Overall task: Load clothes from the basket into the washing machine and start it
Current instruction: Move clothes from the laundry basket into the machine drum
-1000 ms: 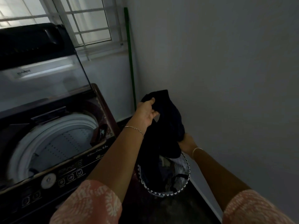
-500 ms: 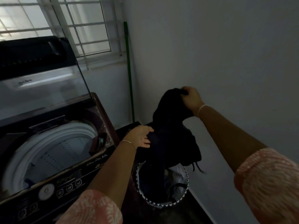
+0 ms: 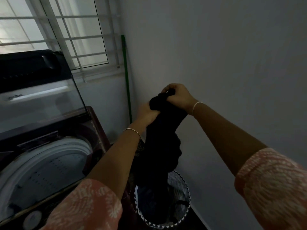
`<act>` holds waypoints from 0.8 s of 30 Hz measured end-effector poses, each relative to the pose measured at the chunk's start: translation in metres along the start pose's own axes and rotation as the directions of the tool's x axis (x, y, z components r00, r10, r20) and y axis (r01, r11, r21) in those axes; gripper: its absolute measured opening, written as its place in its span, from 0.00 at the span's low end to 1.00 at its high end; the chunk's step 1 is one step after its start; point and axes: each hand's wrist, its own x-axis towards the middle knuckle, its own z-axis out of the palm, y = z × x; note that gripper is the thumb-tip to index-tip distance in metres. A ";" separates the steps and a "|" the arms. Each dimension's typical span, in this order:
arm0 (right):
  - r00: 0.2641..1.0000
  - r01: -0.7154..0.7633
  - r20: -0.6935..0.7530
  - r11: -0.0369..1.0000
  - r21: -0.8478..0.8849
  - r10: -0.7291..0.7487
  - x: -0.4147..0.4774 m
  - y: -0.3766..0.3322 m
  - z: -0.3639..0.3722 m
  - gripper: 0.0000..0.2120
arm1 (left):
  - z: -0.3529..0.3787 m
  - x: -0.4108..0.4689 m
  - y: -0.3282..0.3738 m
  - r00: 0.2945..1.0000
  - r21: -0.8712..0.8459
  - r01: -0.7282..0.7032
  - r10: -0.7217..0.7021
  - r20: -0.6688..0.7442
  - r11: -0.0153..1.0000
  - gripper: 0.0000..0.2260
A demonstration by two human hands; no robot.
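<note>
Both hands grip a dark garment (image 3: 163,143) raised over the basket (image 3: 188,199): the right hand (image 3: 179,97) is closed round its bunched top, and the left hand (image 3: 147,113) clutches the cloth just below and beside it. The garment's lower end hangs down into the basket, which sits on the floor by the wall with more clothes inside. To the left stands the washing machine (image 3: 95,118), its lid (image 3: 38,103) up and its drum (image 3: 54,163) open. A green pole (image 3: 127,83) leans in the corner.
</note>
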 end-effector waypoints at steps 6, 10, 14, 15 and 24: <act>0.954 -0.262 -0.045 0.895 0.361 0.297 -0.038 0.064 0.033 0.21 | 0.006 0.012 -0.011 0.982 -0.197 0.108 -0.136 -0.133 0.974 0.09; 0.869 -0.486 0.094 0.801 0.350 0.486 -0.066 0.102 0.068 0.31 | 0.003 0.016 -0.016 0.984 -0.437 0.108 -0.158 -0.079 0.893 0.17; 0.869 -0.474 0.165 0.881 0.005 0.466 -0.080 0.123 0.087 0.26 | -0.003 0.017 -0.011 0.985 -0.531 0.131 -0.169 -0.022 0.837 0.20; 0.874 -0.457 0.156 0.888 -0.058 0.460 -0.081 0.125 0.089 0.22 | -0.005 0.018 -0.011 0.984 -0.547 0.140 -0.180 -0.019 0.825 0.21; 0.793 -0.336 0.431 0.900 -0.279 0.430 -0.061 0.128 0.092 0.52 | -0.031 0.018 -0.007 0.969 -0.669 0.218 -0.239 0.062 0.710 0.21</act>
